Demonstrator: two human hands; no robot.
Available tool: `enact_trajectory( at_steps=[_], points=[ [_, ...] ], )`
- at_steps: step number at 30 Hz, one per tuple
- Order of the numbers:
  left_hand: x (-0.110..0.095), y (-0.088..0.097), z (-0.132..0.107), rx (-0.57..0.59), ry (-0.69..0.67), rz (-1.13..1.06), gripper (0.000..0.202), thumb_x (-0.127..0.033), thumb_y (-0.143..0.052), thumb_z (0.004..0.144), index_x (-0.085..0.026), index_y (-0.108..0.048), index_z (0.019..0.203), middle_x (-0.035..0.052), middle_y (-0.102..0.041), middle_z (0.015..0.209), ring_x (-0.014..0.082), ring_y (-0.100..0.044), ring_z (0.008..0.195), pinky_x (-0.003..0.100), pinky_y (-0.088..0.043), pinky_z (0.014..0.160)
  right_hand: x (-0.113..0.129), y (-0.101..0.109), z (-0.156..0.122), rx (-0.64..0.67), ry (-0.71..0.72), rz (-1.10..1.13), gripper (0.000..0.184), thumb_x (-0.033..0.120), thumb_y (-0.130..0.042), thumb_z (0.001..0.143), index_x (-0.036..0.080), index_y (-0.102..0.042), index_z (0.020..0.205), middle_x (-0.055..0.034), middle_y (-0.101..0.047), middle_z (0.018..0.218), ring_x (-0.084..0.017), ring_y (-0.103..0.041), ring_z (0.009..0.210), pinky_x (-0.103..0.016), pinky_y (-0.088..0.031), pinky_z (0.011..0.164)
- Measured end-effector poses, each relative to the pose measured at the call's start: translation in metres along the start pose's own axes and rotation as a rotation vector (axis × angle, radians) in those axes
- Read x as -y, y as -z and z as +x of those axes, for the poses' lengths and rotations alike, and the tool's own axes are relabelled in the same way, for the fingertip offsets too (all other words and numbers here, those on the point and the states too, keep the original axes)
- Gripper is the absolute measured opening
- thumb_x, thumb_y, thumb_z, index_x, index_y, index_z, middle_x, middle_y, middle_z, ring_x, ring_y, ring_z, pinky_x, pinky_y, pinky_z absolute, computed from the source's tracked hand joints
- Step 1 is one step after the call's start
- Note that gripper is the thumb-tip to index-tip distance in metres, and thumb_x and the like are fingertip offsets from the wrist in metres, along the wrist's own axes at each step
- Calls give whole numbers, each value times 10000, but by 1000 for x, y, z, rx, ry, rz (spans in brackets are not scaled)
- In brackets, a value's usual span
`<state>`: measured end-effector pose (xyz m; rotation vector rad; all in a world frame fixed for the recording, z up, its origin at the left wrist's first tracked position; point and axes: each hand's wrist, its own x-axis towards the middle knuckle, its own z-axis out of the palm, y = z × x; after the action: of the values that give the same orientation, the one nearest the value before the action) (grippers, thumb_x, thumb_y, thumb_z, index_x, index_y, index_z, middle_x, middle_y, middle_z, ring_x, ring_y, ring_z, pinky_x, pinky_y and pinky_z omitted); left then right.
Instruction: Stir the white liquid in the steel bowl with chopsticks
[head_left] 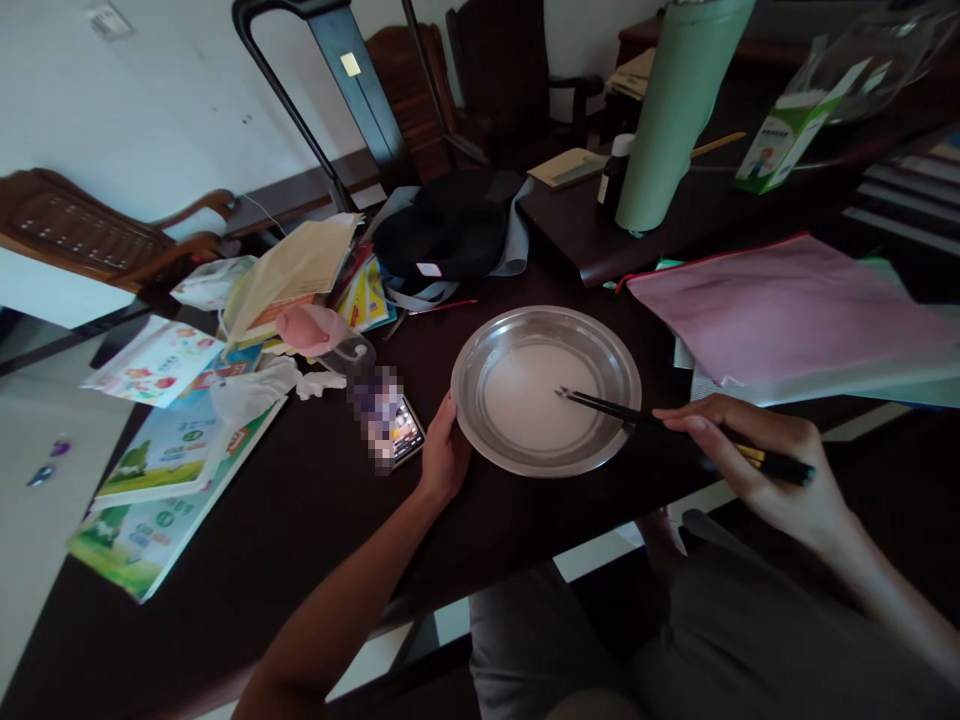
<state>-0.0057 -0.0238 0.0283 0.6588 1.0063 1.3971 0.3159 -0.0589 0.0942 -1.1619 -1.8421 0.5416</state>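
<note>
1. Metal basin (480, 420), round with a flared rim, sits near the front edge of the dark table (277, 510), between the two hands.
2. It looks thin-walled, so it should be light and stiff (though polished metal may turn slippery when wet); the rim, taken at opposite sides, seems the best hold.
3. Left hand (444, 455) touches the basin's left rim; its other fingers are mostly hidden, so I cannot tell how firmly they close.
4. Right hand (780, 460), well apart from the left, pinches black chopsticks (607, 405) towards their thicker end, tips over the basin's middle. They should be light, rigid and smooth, best held there.
5. Inside the basin, a whitish layer (525, 410) covers the bottom, probably cloudy liquid.
6. Farther back stand a green tumbler (671, 120) and a small dark bottle (615, 175) with a white cap, contents hidden; a white-and-green carton (787, 140) has raised flaps, its inside unseen.
7. The pink zip pouch (802, 310) lies flat, its contents unclear.
</note>
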Motion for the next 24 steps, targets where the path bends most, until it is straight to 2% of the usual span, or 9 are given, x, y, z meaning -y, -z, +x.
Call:
enact_trajectory(
  at_steps=[2, 5, 9, 14, 18, 21, 24],
  points=[
    [0, 0, 0, 0, 5, -2, 358, -481, -734, 867, -235, -773, 1124, 55, -789, 1245, 324, -620, 1369, 474, -477, 1182, 2, 3, -2, 18, -22, 2, 184, 249, -602, 1028, 291, -772, 972, -20, -833, 951, -207, -806, 824, -311, -638, 669],
    [0, 0, 0, -6, 10, 10, 368, -482, -731, 869, -225, -767, 1130, 65, -787, 1249, 328, -627, 1359, 475, -484, 1174, 5, -1, 1, 78, 24, 66, 189, 233, -597, 1030, 288, -767, 969, -7, -826, 924, -178, -803, 807, -270, -640, 677],
    [-1, -1, 0, -12, 1, 8, 363, -477, -736, 863, -219, -774, 1116, 66, -795, 1224, 329, -647, 1327, 469, -498, 1157, 3, -19, 10, 140, 92, 138, 118, 218, -631, 1009, 256, -742, 995, -34, -830, 1005, -182, -810, 888, -256, -650, 742],
    [-1, -1, 1, 7, -5, 0, 353, -465, -735, 869, -218, -779, 1117, 60, -801, 1202, 323, -660, 1309, 462, -503, 1150, -10, -33, 15, 122, 122, 139, 112, 192, -641, 999, 257, -722, 1039, -52, -819, 1119, -203, -799, 1026, -296, -653, 872],
    [-1, 0, 1, 10, -10, -7, 355, -468, -749, 861, -221, -781, 1114, 57, -800, 1207, 324, -652, 1320, 463, -498, 1156, -12, -24, 11, 55, 96, 67, 140, 197, -632, 1001, 266, -738, 1062, -47, -815, 1085, -210, -794, 995, -329, -645, 843],
    [-1, 0, 1, 13, -10, -3, 355, -468, -747, 865, -223, -783, 1119, 59, -796, 1225, 327, -647, 1329, 468, -492, 1162, -7, -9, 5, -44, 18, 12, 156, 237, -610, 1016, 279, -760, 1007, -34, -815, 984, -211, -790, 880, -344, -622, 736],
    [0, 0, 1, 10, -12, -2, 359, -468, -734, 873, -223, -783, 1131, 60, -795, 1230, 328, -647, 1330, 474, -491, 1163, -1, 3, -3, -92, -80, 9, 217, 287, -586, 1034, 302, -772, 924, -17, -811, 924, -215, -781, 829, -359, -608, 699]
  ],
)
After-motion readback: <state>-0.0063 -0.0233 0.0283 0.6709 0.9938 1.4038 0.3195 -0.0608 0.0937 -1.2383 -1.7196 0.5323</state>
